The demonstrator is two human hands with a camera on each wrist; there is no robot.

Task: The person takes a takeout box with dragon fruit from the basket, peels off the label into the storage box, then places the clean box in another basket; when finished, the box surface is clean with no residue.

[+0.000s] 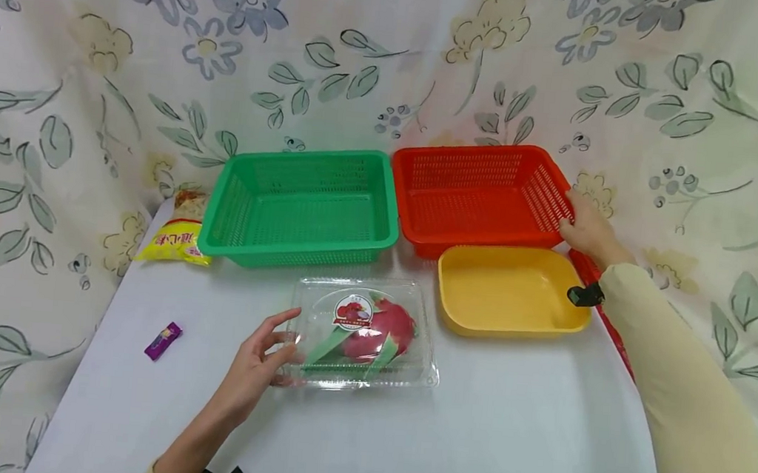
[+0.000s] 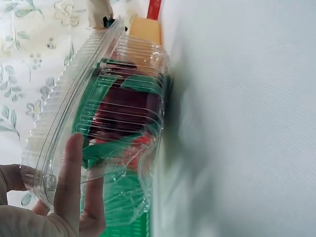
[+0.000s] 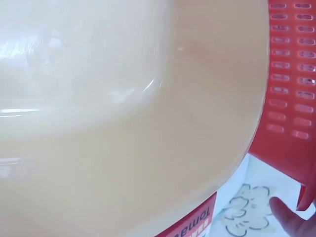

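My left hand [image 1: 255, 364] grips the left end of a clear plastic clamshell box [image 1: 361, 335]. Inside the box lies a pink dragon fruit [image 1: 385, 333] with green scales, under a round label on the lid. In the left wrist view, fingers [image 2: 69, 173] lie along the box's end, and the box is tilted a little off the table. My right hand [image 1: 590, 227] holds the right rim of a red basket [image 1: 419, 241]. In the right wrist view only part of that hand [image 3: 294, 222] shows, at the basket's corner.
A yellow basin [image 1: 515, 295] stands in front of the red basket. Left of that basket is a green basket [image 1: 297, 256]. A yellow snack bag [image 1: 178, 239] and a small purple packet [image 1: 163, 341] lie leftward. A red packet [image 1: 612, 333] lies partly hidden by the right arm.
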